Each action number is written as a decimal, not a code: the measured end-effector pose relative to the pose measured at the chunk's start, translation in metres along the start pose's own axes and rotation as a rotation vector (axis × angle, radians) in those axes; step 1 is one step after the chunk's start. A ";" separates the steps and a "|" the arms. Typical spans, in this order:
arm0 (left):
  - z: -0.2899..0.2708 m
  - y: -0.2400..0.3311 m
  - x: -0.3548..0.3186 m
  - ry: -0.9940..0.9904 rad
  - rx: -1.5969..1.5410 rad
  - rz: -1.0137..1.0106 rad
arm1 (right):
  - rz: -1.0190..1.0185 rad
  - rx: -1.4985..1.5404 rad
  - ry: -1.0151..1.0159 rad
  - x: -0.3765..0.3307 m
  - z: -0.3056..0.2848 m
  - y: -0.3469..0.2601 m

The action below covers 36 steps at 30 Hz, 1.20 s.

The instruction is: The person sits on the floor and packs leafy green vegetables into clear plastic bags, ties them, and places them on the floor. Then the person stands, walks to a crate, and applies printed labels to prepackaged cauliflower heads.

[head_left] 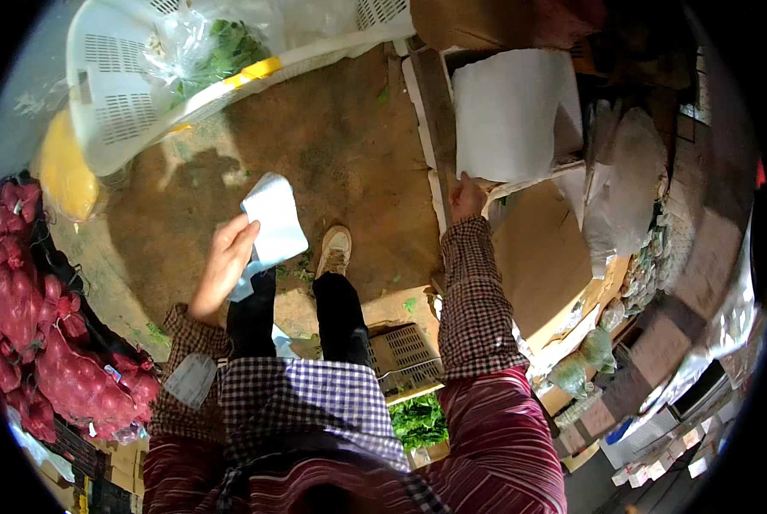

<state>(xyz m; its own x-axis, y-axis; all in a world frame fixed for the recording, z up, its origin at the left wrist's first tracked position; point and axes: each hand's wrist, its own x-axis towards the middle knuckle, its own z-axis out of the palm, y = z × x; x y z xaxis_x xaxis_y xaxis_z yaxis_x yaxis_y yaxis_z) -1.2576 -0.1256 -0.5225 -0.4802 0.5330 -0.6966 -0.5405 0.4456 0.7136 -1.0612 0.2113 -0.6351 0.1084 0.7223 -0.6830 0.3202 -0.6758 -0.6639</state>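
my left hand (pixel 223 267) fingers pinch white paper sheet (pixel 271 221) by its lower edge, just above my shoe (pixel 335 250) | light, limp, tears easily | right hand (pixel 465 196) fingers curled on cardboard box (pixel 537 257) rim

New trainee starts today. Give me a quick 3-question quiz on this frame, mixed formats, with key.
1. True or false: the left hand holds a white sheet.
2. The right hand is at: A) the white paper roll B) the white crate C) the red mesh sacks
3. Fill in: the white crate contains bagged leafy ____.

Key: 1 true; 2 A; 3 greens.
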 end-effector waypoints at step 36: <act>0.216 0.052 0.116 -0.561 -0.023 -0.024 | 0.133 0.802 -0.324 -0.093 -0.075 -0.083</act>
<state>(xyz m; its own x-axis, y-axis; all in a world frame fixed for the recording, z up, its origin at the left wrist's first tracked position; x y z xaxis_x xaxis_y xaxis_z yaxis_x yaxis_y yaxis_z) -1.1921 0.1144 -0.5499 -0.0302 0.8268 -0.5617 -0.5645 0.4497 0.6922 -1.0276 0.2114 -0.4939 -0.2140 0.6348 -0.7424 -0.4479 -0.7392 -0.5030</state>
